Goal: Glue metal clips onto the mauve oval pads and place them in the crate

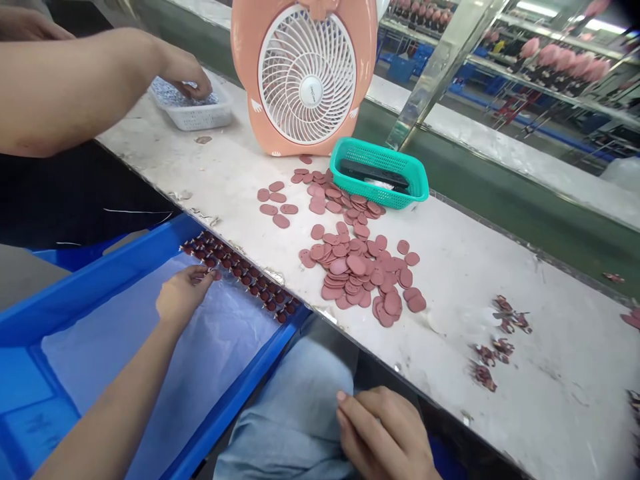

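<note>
Head view, starting nearest: at 6 o'clock the right hand (385,433) rests on the lap, fingers lying side by side and loosely bent, with nothing in it. At 8 o'clock the left hand (183,295) reaches into a blue bin (125,263) lined with a clear plastic sheet (200,347). Its thumb and fingertips are drawn together on one piece in the row of dark red pieces (245,275), which runs along the bin's far wall, against the table edge.

Past the bin lies a worn white table (475,280). Near its middle sits a pile of pink discs (360,270), with loose ones spreading toward 12 o'clock. At 3 o'clock from the pile, well apart, a few small dark scraps (500,337) are scattered.

Farther back a green basket (380,175) touches the discs' far fringe. Just beside it, at its 10 o'clock, stands a pink fan (306,77). At 10 o'clock in the view, a co-worker's hand (186,71) dips into a white basket (197,110).
</note>
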The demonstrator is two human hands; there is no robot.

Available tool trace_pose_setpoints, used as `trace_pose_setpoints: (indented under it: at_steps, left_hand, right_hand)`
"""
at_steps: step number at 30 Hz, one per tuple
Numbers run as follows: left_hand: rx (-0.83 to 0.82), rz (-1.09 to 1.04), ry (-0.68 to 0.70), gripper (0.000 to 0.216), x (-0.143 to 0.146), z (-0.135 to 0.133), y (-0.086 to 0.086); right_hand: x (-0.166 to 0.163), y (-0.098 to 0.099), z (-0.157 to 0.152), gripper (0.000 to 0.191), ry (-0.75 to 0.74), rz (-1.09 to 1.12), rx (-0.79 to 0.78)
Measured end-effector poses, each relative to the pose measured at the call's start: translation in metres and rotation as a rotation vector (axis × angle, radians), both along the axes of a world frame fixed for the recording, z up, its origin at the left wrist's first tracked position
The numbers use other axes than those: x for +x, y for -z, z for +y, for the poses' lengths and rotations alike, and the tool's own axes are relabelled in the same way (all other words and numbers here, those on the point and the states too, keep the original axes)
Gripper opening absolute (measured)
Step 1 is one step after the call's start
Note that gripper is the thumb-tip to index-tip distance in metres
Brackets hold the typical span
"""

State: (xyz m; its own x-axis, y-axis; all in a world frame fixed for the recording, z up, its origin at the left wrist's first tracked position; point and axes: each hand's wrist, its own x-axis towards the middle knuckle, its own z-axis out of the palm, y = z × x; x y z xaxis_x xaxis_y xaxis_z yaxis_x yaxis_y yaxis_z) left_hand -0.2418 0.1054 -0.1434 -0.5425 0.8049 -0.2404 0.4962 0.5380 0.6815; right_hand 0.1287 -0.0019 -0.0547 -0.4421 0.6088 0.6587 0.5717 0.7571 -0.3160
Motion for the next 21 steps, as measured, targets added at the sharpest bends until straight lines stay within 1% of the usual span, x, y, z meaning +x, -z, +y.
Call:
trace_pose_setpoints:
  at_steps: [3,8,10,12,14,16,18,19,21]
  left_hand:
    - [-0.041,0.090,0.069,0.035,-0.014,0.013,0.017]
    - [0.013,0.187,0.106,0.034,-0.028,0.025,0.046]
    - [0.050,0.212,0.110,0.033,-0.031,0.029,0.055]
    - [0.081,0.235,0.117,0.033,-0.033,0.031,0.059]
    - [0.099,0.256,0.121,0.032,-0.033,0.033,0.059]
    - [0.117,0.277,0.115,0.030,-0.031,0.034,0.053]
    - [0.164,0.297,0.097,0.027,-0.025,0.032,0.042]
    - [0.209,0.310,0.081,0.026,-0.020,0.030,0.035]
    - [0.359,0.341,0.032,0.029,-0.006,0.025,0.016]
  right_hand:
    - [0.006,0.004,-0.001,0.014,0.067,0.012,0.034]
    - [0.010,0.008,-0.001,0.014,0.088,0.022,0.037]
    - [0.011,0.008,0.000,0.015,0.079,0.015,0.020]
    - [0.012,0.006,0.002,0.014,0.082,0.009,0.021]
    - [0.013,0.003,0.003,0.014,0.106,0.008,0.032]
    - [0.016,0.000,0.001,0.015,0.128,0.003,0.047]
    - [0.022,-0.004,-0.003,0.015,0.175,0.003,0.059]
    - [0.028,-0.006,-0.006,0.016,0.226,0.017,0.067]
    - [0.043,-0.009,-0.011,0.022,0.375,0.067,0.101]
